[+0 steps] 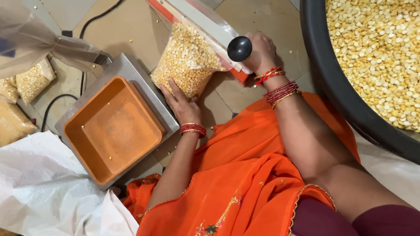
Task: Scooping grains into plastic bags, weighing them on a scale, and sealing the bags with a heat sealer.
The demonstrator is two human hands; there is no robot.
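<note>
A: While the left hand (182,102) lies flat, unclenched, on the clear pouch of yellow split pulses (186,60), where is that pouch?

B: Under the sealer bar (198,15), twelve o'clock of the hand. Right hand (260,53) clenched around the black knob (239,48); orange tray (112,129) at nine o'clock.

we are stretching both arms forward, bangles on each wrist. our left hand (182,102) is lying flat, palm down, fingers spread and pointing ahead. our right hand (260,53) is curling closed in a downward grip, forearm angled inward.
</note>
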